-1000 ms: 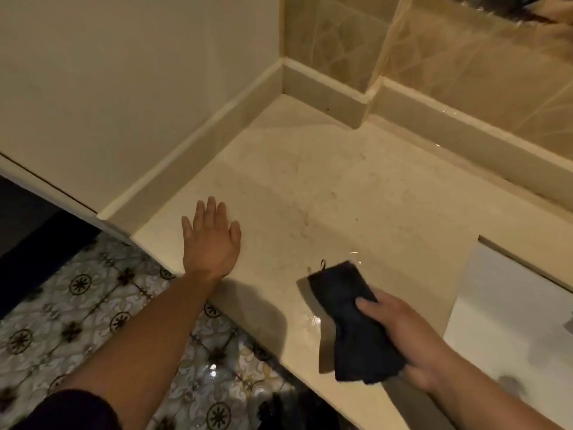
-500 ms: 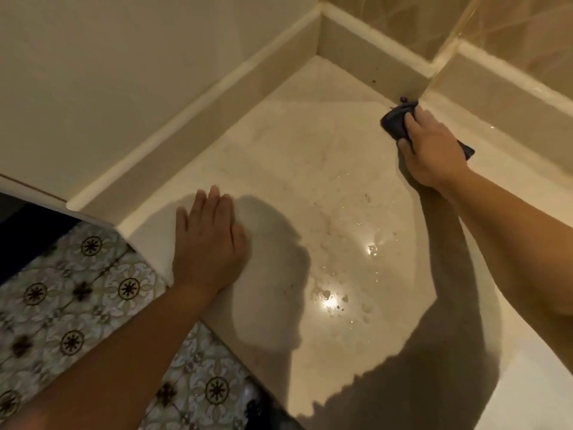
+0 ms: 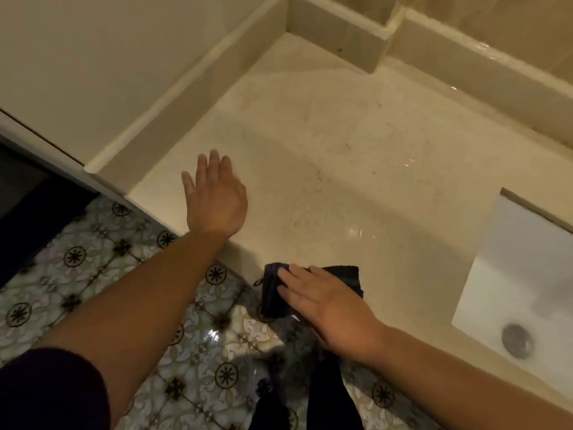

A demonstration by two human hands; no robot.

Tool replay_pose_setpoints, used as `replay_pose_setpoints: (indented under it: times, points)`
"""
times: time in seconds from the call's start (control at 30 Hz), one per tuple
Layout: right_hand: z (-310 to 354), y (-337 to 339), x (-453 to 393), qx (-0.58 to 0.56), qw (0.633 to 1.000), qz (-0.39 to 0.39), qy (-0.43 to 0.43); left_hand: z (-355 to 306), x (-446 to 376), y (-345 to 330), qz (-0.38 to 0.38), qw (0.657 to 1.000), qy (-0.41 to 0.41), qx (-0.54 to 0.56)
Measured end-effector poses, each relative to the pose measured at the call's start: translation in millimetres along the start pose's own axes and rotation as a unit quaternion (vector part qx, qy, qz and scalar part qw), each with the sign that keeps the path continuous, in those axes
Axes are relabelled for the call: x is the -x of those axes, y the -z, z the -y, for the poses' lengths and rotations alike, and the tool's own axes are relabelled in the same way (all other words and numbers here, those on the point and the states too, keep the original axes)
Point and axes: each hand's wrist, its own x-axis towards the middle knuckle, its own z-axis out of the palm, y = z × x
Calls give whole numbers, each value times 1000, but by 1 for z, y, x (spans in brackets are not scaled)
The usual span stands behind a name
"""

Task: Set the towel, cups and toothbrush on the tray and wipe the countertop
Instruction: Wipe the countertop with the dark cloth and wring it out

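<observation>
The right hand [image 3: 325,305], pressed flat on the cloth [image 3: 347,274], had swept back from the far corner to the worktop [image 3: 325,150] front edge (wiping continued); left hand [image 3: 214,193] stayed open, bracing.

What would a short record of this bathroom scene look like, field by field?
left hand: left hand flat and open on the countertop, near its front edge
right hand: right hand pressed flat on the dark cloth
cloth position: at the countertop's front edge, partly overhanging it
countertop: pale stone, specks and wet glints visible
sink: white sink at right, drain visible
floor: patterned tiles
tray, cups, toothbrush: not in view
</observation>
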Motion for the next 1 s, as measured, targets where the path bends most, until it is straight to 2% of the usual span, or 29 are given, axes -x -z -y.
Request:
replay_pose_setpoints:
  times: [0.07, 0.1, 0.13, 0.17, 0.2, 0.23, 0.27, 0.3, 0.33, 0.37, 0.4, 0.43, 0.47, 0.5, 0.57, 0.63, 0.7, 0.77, 0.87, 0.93, 1.0]
  points:
    - [23, -3, 15, -41, 999, -19, -6, 0, 2, 1, -2, 1000, -3, -3]
    - [31, -1, 19, -99, 994, -25, -26, 0, 2, 1, -2, 1000, 0, -2]
    - [38, 1, 22, -181, 981, -29, -62, 0, 1, 2, -1, 1000, 3, 0]
    - [44, 6, 25, -283, 951, -31, -119, 0, 1, 2, 2, 1000, 6, 2]
    - [49, 11, 29, -412, 890, -25, -195, -1, 0, 2, 4, 1000, 7, 3]
    - [51, 19, 31, -556, 788, -15, -263, -1, 0, 2, 6, 1000, 8, 3]
    - [49, 24, 34, -677, 669, -14, -307, -1, -1, 2, 6, 1000, 8, 3]
    - [43, 29, 37, -759, 561, -21, -329, -1, 0, 1, 4, 1000, 8, 3]
    - [33, 36, 41, -805, 490, -45, -331, -1, -1, 1, 1, 1000, 8, 2]
    - [18, 45, 44, -824, 453, -80, -330, -1, -1, 0, -4, 1000, 8, 2]
    - [-2, 56, 44, -824, 440, -123, -334, 0, -1, 0, -9, 1000, 6, 2]
    - [-25, 70, 42, -808, 443, -174, -349, 0, -1, -1, -12, 1000, 6, 3]
    - [-49, 87, 39, -773, 469, -225, -365, 0, -2, -1, -12, 1000, 6, 5]
    - [-75, 106, 35, -725, 512, -270, -373, 0, -3, -1, -11, 1000, 9, 6]
    - [-118, 143, 15, -604, 633, -310, -372, 1, -5, 1, -7, 1000, 14, 4]
    - [-149, 167, -20, -494, 736, -293, -359, 1, -5, 5, -11, 1000, 16, 14]
    - [-173, 175, -72, -417, 807, -276, -315, 0, -3, 9, -32, 999, 8, 22]
    - [-199, 172, -134, -338, 858, -273, -273, -2, -3, 11, -47, 999, -6, 7]
    - [-235, 159, -222, -157, 922, -288, -204, -3, -6, 10, -34, 999, 7, -5]
    - [-258, 144, -264, -13, 962, -224, -154, -1, -3, 4, -67, 998, 6, -9]
    - [-272, 128, -290, 97, 980, -127, -115, -1, 0, -2, -95, 995, 7, 1]
